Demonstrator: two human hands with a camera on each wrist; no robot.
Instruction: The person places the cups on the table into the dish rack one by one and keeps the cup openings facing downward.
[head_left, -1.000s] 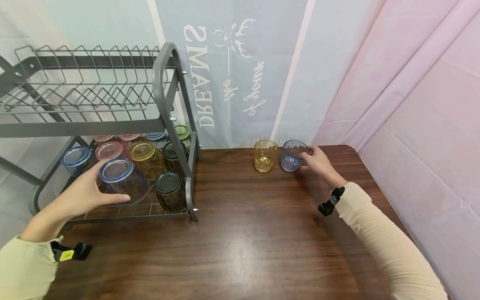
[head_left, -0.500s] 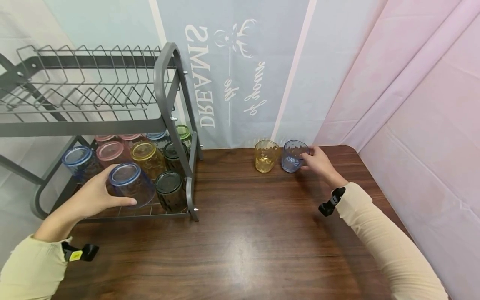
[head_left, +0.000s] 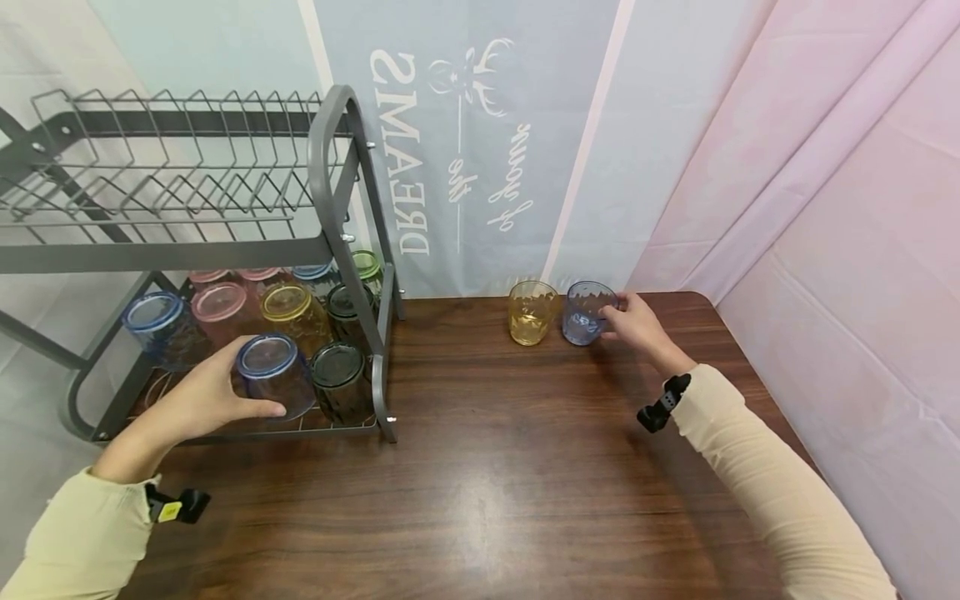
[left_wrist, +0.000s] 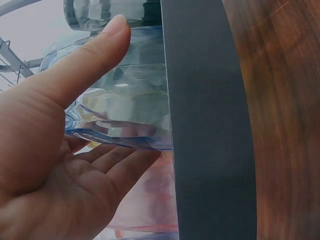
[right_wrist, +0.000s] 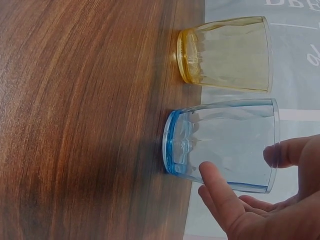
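Note:
My left hand (head_left: pixel 198 396) holds an upside-down blue glass (head_left: pixel 279 383) by its sides, low at the front of the rack's bottom shelf. Just right of that glass stands an upturned dark grey glass (head_left: pixel 339 383). In the left wrist view the thumb (left_wrist: pixel 102 57) lies along one side of the blue glass, with the other fingers on the opposite side. At the table's back, my right hand (head_left: pixel 641 329) grips an upright blue glass (right_wrist: pixel 225 145) near its rim. Beside it stands an upright yellow glass (head_left: pixel 530 317).
A grey two-tier dish rack (head_left: pixel 330 179) stands at the left. On its bottom shelf are several upturned glasses, among them a pink glass (head_left: pixel 223 312), a yellow one (head_left: pixel 292 317) and another blue one (head_left: pixel 161 325). A printed cloth (head_left: pixel 465 167) hangs behind the brown table (head_left: pixel 480 467).
My left hand has moved right and slightly toward me with its blue glass, bringing it close to the dark grey glass. The right hand stays at its glass.

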